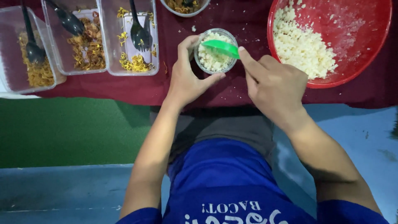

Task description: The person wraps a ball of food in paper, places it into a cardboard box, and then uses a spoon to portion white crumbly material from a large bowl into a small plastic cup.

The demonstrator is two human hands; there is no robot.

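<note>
Cup [215, 58] of white crumbs | left hand [186, 79] wraps it | right hand [273, 85] pinches green spoon [222, 47]

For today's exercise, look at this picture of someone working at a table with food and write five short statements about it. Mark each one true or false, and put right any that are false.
1. The left hand grips a small clear cup of white crumbly food. True.
2. The right hand holds a black spoon over the cup. False: the spoon it holds is green.
3. The red bowl to the right holds white crumbly food. True.
4. The three clear rectangular containers at the left hold white rice. False: they hold yellow-orange noodle-like food, each with a black spoon.
5. The tabletop is covered in a green cloth. False: the cloth is dark red.
</note>
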